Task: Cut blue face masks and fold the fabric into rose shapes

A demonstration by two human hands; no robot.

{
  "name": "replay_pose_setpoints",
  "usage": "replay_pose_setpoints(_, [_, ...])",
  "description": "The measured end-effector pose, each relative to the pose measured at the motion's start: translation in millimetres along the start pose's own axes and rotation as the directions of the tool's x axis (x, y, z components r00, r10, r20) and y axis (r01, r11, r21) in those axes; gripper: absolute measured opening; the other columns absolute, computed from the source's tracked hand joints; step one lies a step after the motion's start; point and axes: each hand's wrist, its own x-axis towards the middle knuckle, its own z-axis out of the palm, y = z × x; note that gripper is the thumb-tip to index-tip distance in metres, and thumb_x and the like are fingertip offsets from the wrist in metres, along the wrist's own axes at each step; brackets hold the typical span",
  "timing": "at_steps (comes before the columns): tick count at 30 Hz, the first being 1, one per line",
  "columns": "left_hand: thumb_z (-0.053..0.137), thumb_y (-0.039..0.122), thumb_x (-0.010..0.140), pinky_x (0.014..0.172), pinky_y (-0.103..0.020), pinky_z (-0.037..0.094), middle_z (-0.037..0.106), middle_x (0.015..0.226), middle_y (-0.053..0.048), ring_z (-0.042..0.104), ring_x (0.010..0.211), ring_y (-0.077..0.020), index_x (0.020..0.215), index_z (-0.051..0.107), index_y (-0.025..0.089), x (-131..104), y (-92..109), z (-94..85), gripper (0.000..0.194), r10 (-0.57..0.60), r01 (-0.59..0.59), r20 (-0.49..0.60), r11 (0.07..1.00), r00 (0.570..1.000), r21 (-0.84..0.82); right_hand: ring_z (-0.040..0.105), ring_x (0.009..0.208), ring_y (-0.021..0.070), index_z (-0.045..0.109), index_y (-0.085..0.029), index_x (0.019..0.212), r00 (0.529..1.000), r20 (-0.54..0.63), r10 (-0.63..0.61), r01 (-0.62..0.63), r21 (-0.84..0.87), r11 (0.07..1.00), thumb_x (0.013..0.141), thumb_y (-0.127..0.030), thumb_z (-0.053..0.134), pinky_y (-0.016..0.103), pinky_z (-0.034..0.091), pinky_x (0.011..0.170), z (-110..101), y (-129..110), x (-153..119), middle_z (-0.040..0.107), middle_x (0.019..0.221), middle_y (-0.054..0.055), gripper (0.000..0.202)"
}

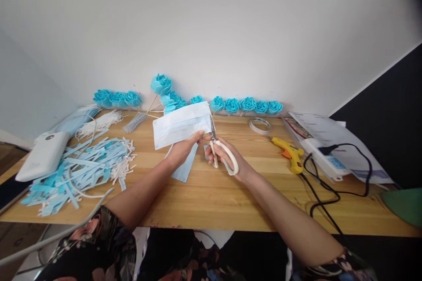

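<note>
A pale blue pleated mask sheet [181,124] is pinched at its lower edge by my left hand [184,148], tilted above the table. My right hand [231,156] grips white-handled scissors [231,164]. Their blades stand at the sheet's right edge, close to my left fingertips. Whether the blades are cutting into it cannot be made out. Another light blue piece [185,167] lies on the wooden table beneath my left hand. Blue flowers [231,105] form a row along the wall behind the sheet, and the sheet partly hides some of them.
Blue and white strips [89,167] are heaped at the left beside a white device [44,156] with a cable. A tape roll [260,126], yellow glue gun [290,151], power strip [325,160] and black cords lie at the right.
</note>
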Motion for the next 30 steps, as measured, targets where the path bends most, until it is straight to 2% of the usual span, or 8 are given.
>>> replay_pose_setpoints(8, [0.059,0.049,0.079,0.084,-0.032,0.044,0.058,0.071,-0.003,0.053,0.078,-0.0193,0.055,0.051,0.020,2.6,-5.2,1.2,0.038,-0.021,0.021,0.004,0.996,1.000,-0.081,0.054,0.058,0.0103,0.055,-0.021,0.116,1.000,-0.006,0.013,-0.013,-0.028,1.000,0.084,-0.060,0.059,0.023,0.042,0.050,1.0,-3.1,-0.3,0.060,0.080,0.001,0.051])
replay_pose_setpoints(19, [0.059,0.050,0.078,0.085,-0.033,0.044,0.055,0.067,-0.002,0.052,0.074,-0.0182,0.055,0.049,0.021,3.7,-5.4,1.5,0.039,-0.024,0.025,0.007,0.995,1.000,-0.097,0.049,0.051,0.0091,0.057,-0.018,0.118,0.999,-0.039,0.020,-0.020,0.008,1.000,0.081,-0.062,0.061,0.022,0.040,0.043,5.0,-7.2,-2.4,0.056,0.072,-0.001,0.058])
replay_pose_setpoints(30, [0.057,0.048,0.080,0.082,-0.031,0.042,0.051,0.068,-0.001,0.048,0.073,-0.0167,0.055,0.048,0.021,1.8,-3.0,3.6,0.039,0.004,-0.001,0.024,0.993,1.000,-0.118,0.046,0.047,0.0075,0.059,-0.019,0.117,0.995,-0.088,0.048,-0.047,0.016,0.999,0.082,-0.059,0.062,0.022,0.038,0.043,8.1,-6.2,-2.3,0.055,0.070,-0.003,0.053])
